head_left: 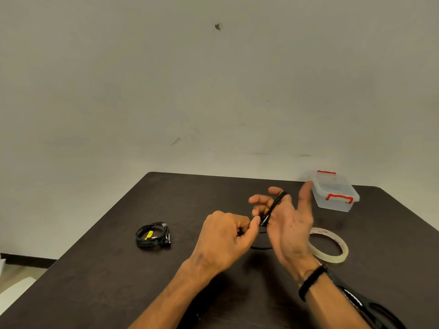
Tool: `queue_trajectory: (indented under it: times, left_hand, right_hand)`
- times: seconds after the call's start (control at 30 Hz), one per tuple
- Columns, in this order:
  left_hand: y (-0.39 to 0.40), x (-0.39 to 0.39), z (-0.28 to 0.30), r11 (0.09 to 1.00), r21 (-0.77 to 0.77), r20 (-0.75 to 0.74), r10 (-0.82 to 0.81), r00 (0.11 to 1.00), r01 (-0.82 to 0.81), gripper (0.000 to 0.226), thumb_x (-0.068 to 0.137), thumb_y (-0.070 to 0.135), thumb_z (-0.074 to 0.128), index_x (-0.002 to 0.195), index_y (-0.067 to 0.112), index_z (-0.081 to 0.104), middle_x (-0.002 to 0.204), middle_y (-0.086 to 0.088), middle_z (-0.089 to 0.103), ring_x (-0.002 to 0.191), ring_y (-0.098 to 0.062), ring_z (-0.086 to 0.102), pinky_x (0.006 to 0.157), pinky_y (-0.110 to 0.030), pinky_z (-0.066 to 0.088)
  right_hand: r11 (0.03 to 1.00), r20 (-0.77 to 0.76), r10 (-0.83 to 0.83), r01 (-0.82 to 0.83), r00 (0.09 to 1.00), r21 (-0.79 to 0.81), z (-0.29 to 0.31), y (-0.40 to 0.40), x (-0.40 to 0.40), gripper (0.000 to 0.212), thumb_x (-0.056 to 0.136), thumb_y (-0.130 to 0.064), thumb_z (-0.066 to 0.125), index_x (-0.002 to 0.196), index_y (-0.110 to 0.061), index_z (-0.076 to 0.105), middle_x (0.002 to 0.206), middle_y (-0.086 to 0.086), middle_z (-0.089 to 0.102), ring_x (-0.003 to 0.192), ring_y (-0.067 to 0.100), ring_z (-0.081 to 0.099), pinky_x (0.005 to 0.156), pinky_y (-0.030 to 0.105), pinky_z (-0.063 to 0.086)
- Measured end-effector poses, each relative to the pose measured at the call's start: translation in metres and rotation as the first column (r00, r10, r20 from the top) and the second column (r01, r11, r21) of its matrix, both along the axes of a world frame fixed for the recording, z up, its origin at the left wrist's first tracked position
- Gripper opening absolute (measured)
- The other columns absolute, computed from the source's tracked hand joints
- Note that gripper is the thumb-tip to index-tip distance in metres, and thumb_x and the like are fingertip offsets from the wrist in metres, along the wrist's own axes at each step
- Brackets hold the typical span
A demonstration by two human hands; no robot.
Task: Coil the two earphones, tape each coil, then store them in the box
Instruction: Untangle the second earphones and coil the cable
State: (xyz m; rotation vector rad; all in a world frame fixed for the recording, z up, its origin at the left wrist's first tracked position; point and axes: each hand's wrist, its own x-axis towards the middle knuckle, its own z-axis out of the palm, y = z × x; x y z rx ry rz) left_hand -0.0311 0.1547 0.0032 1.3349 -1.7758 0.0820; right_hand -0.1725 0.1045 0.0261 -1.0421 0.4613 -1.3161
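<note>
Presently, the head view shows the task part done. One earphone point(153, 235) lies coiled on the dark table point(118, 269), left of the hands and well apart from them; a yellow tag sits on the bundle. Whether tape binds this coil cannot be told at this size.

The second earphone point(273, 207) is in hand. Its black cord runs across the open palm of the right hand point(285, 222), whose fingers are spread and upright, the cord passing between them as on a former. The left hand point(225, 236) has its fingers curled, and its fingertips pinch the cord close against the right palm. A slack loop of cord hangs below the hands toward the table. In my judgement the winding of this second coil is under way and not finished.

The tape roll point(329, 245) lies flat on the table, just right of the right wrist, untouched. The box point(336, 194), clear with red clasps, stands at the far right with its lid on, and appears empty.

Outstanding, as judged: finishing this coil, taping, opening the box, storing both coils.
</note>
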Motion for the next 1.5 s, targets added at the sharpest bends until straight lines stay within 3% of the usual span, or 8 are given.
queue_trajectory:
  times: [0.23, 0.4, 0.63, 0.83, 1.0, 1.27, 1.37, 1.5]
  left_hand:
    - [0.002, 0.014, 0.006, 0.989, -0.138, -0.029, 0.044, 0.999, -0.047, 0.053, 0.104, 0.048, 0.056, 0.059, 0.02, 0.053, 0.044, 0.01, 0.045, 0.043, -0.011, 0.051, 0.045, -0.022, 0.032]
    - [0.002, 0.033, 0.017, 0.935, -0.25, -0.043, 0.25, 0.967, -0.252, 0.062, 0.104, 0.046, 0.058, 0.052, 0.021, 0.034, 0.043, 0.009, 0.028, 0.039, -0.015, 0.031, 0.043, -0.025, 0.027]
    - [0.001, 0.045, 0.02, 0.918, -0.258, -0.1, 0.284, 0.954, -0.301, 0.061, 0.104, 0.042, 0.059, 0.052, 0.026, 0.032, 0.043, 0.011, 0.028, 0.037, -0.012, 0.03, 0.04, -0.032, 0.033]
    - [-0.002, 0.047, 0.019, 0.935, -0.178, -0.284, 0.249, 0.926, -0.306, 0.066, 0.104, 0.043, 0.06, 0.049, 0.02, 0.033, 0.04, 0.007, 0.03, 0.039, -0.01, 0.029, 0.044, -0.03, 0.029]
    - [-0.005, 0.04, 0.017, 0.969, -0.048, -0.475, 0.193, 0.858, -0.244, 0.07, 0.102, 0.047, 0.06, 0.049, 0.009, 0.033, 0.042, 0.004, 0.028, 0.043, -0.009, 0.025, 0.047, -0.03, 0.025]
    - [-0.01, 0.036, 0.01, 0.988, 0.129, -0.561, 0.139, 0.816, -0.08, 0.069, 0.099, 0.05, 0.063, 0.048, 0.018, 0.029, 0.046, 0.001, 0.028, 0.048, -0.015, 0.028, 0.053, -0.033, 0.027]
    - [-0.007, 0.027, 0.007, 0.973, 0.231, -0.567, 0.157, 0.809, -0.026, 0.066, 0.099, 0.042, 0.064, 0.044, 0.017, 0.04, 0.045, -0.002, 0.044, 0.051, -0.011, 0.041, 0.056, -0.037, 0.041]
    - [-0.004, 0.018, 0.003, 0.944, 0.33, -0.574, 0.191, 0.796, 0.011, 0.05, 0.098, 0.008, 0.065, 0.049, 0.018, 0.064, 0.078, -0.002, 0.079, 0.072, 0.004, 0.064, 0.077, -0.039, 0.061]
  right_hand:
    - [0.978, -0.346, 0.17, -0.201, 0.923, -0.057, -0.007, 0.009, 0.011, 0.095, 0.078, -0.096, 0.038, 0.112, -0.009, 0.058, 0.092, 0.018, 0.059, 0.085, 0.027, 0.059, 0.081, 0.041, 0.048]
    - [0.962, -0.585, 0.126, -0.242, 0.801, -0.123, -0.012, 0.015, 0.015, 0.093, 0.08, -0.098, 0.028, 0.108, -0.015, 0.061, 0.083, 0.005, 0.055, 0.08, 0.025, 0.044, 0.081, 0.045, 0.039]
    - [0.926, -0.708, 0.191, -0.364, 0.679, -0.099, -0.008, 0.028, 0.022, 0.099, 0.074, -0.103, 0.027, 0.102, -0.015, 0.062, 0.075, -0.002, 0.051, 0.077, 0.024, 0.04, 0.079, 0.042, 0.037]
    - [0.833, -0.577, 0.489, -0.546, 0.654, 0.086, -0.004, 0.034, 0.029, 0.084, 0.079, -0.095, 0.03, 0.091, -0.017, 0.057, 0.069, 0.0, 0.041, 0.063, 0.017, 0.034, 0.073, 0.038, 0.032]
    - [0.679, -0.375, 0.724, -0.693, 0.579, 0.242, 0.0, 0.035, 0.028, 0.082, 0.085, -0.093, 0.029, 0.083, -0.015, 0.052, 0.067, 0.005, 0.033, 0.059, 0.022, 0.02, 0.077, 0.036, 0.044]
    - [0.52, -0.049, 0.851, -0.825, 0.523, 0.223, 0.007, 0.031, 0.02, 0.088, 0.084, -0.096, 0.026, 0.085, -0.011, 0.048, 0.062, 0.003, 0.038, 0.057, 0.021, 0.018, 0.081, 0.04, 0.042]
    - [0.537, 0.019, 0.834, -0.82, 0.551, 0.201, 0.009, 0.027, 0.016, 0.089, 0.081, -0.098, 0.027, 0.087, -0.012, 0.048, 0.063, 0.003, 0.037, 0.059, 0.021, 0.017, 0.081, 0.039, 0.043]
    - [0.578, 0.114, 0.793, -0.798, 0.599, 0.17, 0.008, 0.022, 0.012, 0.09, 0.079, -0.099, 0.033, 0.088, -0.011, 0.049, 0.067, 0.004, 0.037, 0.06, 0.02, 0.018, 0.083, 0.04, 0.044]
